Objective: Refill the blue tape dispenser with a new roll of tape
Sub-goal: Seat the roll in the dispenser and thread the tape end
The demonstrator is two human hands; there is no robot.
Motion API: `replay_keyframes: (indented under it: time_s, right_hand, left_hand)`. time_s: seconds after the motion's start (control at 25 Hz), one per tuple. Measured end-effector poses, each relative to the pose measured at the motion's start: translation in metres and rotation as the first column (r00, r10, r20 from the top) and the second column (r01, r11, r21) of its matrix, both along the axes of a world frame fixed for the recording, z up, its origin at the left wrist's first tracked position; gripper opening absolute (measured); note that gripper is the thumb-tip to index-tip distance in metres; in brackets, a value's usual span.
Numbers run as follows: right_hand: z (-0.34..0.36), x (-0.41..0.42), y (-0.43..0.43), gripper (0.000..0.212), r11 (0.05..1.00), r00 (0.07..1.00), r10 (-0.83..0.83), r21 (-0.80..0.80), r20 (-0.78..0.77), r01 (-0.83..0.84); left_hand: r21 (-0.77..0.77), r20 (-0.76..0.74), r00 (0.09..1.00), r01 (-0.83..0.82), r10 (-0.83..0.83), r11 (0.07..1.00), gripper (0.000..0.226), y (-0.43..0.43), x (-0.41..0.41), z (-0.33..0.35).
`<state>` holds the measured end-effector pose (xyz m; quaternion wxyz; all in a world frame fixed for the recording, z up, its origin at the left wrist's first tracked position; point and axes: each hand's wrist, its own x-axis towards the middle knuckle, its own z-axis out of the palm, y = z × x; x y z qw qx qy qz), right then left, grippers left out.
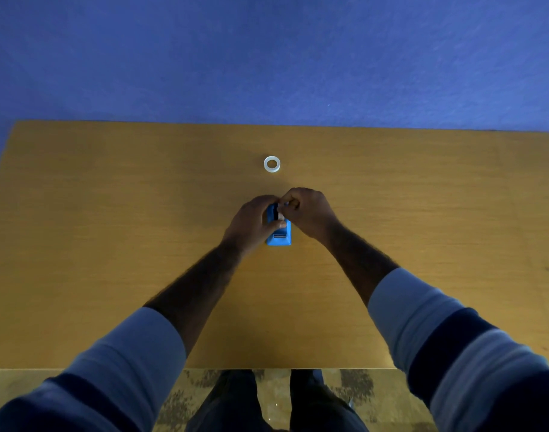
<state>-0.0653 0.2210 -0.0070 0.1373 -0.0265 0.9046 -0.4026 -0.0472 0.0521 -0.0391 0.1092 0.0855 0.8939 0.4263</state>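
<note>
The blue tape dispenser (281, 236) stands in the middle of the wooden table (111, 213), its cutter end toward me. My left hand (251, 224) wraps around its left side and holds it. My right hand (309, 212) is curled over its far top, fingertips pinched at something small and pale in the black slot; what it is I cannot tell. A whitish roll of tape (272, 164) lies flat on the table, beyond the hands and apart from them.
A blue wall (267, 57) rises behind the table's far edge. The near edge runs just above my legs (273, 400) and a patterned floor (360, 394). The table's left corner angles in at the upper left.
</note>
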Motion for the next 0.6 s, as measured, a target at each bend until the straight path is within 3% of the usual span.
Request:
replay_keyframes:
  time_s: [0.24, 0.6]
  right_hand:
    - [-0.0013, -0.0032, -0.0022, 0.017, 0.967, 0.982, 0.146, 0.229, -0.12, -0.116]
    - [-0.0006, -0.0033, -0.0033, 0.014, 0.973, 0.988, 0.115, 0.212, -0.103, -0.092]
  left_hand:
    - [0.0, -0.004, 0.999, 0.041, -0.041, 0.999, 0.042, -0.003, -0.0052, 0.0018]
    - [-0.02, -0.018, 0.998, 0.057, -0.057, 0.998, 0.041, -0.0027, -0.0078, 0.0026]
